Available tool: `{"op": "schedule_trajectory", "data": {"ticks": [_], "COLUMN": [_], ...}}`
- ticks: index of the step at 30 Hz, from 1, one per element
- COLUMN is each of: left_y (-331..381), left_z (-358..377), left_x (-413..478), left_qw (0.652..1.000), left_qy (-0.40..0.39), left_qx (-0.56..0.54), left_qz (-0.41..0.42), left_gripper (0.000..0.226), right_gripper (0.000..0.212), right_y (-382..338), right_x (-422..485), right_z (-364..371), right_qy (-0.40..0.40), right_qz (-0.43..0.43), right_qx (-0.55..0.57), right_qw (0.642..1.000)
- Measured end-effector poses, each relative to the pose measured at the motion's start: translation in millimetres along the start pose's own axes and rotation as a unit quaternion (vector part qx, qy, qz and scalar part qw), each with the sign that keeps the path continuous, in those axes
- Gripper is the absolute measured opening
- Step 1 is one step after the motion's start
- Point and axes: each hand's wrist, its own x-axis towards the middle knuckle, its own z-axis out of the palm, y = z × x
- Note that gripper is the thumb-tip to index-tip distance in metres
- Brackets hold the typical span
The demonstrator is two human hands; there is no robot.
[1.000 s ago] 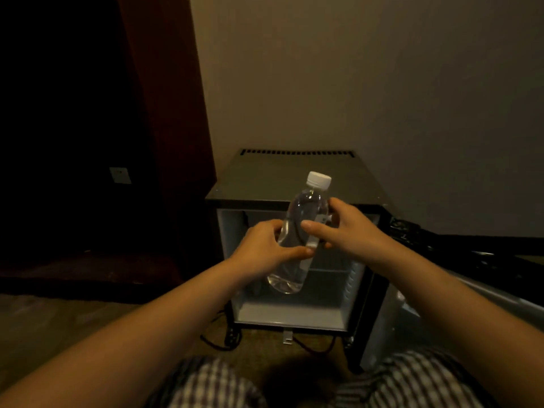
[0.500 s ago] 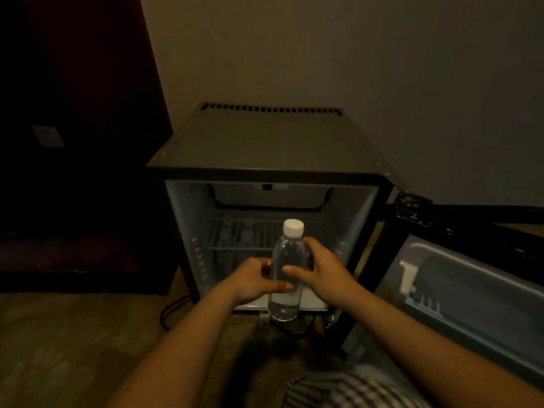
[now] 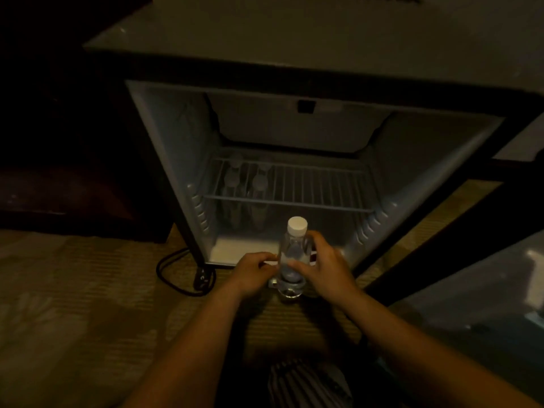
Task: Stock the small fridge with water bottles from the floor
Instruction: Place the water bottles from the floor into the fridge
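Observation:
A clear water bottle (image 3: 292, 254) with a white cap stands upright between my hands, just in front of the open small fridge (image 3: 182, 148). My right hand (image 3: 326, 269) wraps its right side and my left hand (image 3: 253, 270) touches its left side. Inside the fridge, several bottles (image 3: 244, 184) stand at the back left under a wire shelf (image 3: 294, 184). The fridge floor (image 3: 244, 248) is white and bare near the front.
The fridge door (image 3: 477, 295) hangs open at the right. A black power cable (image 3: 173, 275) loops on the carpet by the fridge's left foot. Dark furniture (image 3: 73, 187) stands to the left. My checked trousers (image 3: 306, 381) show at the bottom edge.
The view has closed in on the fridge and tilted down. The bottle, held in both hands, has come lower and now sits level with the fridge's bottom opening.

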Motion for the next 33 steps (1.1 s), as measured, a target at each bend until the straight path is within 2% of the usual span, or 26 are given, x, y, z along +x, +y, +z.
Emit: {"op": "schedule_trajectory", "data": {"ticks": [4, 8, 12, 17, 21, 23, 25, 29, 33], "left_y": [-7, -9, -8, -9, -16, -20, -23, -23, -20], "left_z": [8, 16, 19, 23, 25, 26, 26, 25, 18], "left_x": [10, 30, 49, 58, 61, 62, 63, 70, 86], "left_qw": [0.996, 0.987, 0.982, 0.979, 0.982, 0.984, 0.985, 0.989, 0.996], "left_qy": [0.005, 0.047, 0.075, 0.082, 0.083, 0.079, 0.079, 0.067, 0.047], "left_qx": [-0.086, -0.152, -0.17, -0.186, -0.17, -0.161, -0.156, -0.129, -0.065], "left_qz": [-0.01, -0.026, -0.031, -0.007, -0.007, 0.003, 0.016, 0.036, 0.029], "left_gripper": [0.03, 0.031, 0.038, 0.03, 0.036, 0.041, 0.045, 0.056, 0.061], "right_gripper": [0.057, 0.058, 0.057, 0.06, 0.049, 0.041, 0.038, 0.05, 0.043], "right_y": [11, 15, 18, 23, 35, 40, 42, 44, 42], "right_x": [20, 40, 57, 70, 62, 55, 49, 56, 72], "right_z": [17, 23, 26, 30, 44, 55, 63, 66, 56], "right_qy": [0.003, 0.013, 0.027, 0.017, 0.071, 0.089, 0.087, 0.064, 0.034], "right_qz": [0.031, 0.049, 0.062, 0.074, 0.127, 0.139, 0.122, 0.098, 0.11], "right_qx": [-0.004, 0.015, 0.062, 0.147, 0.135, 0.169, 0.201, 0.202, 0.199], "right_qw": [1.0, 0.999, 0.996, 0.986, 0.98, 0.972, 0.968, 0.972, 0.973]}}
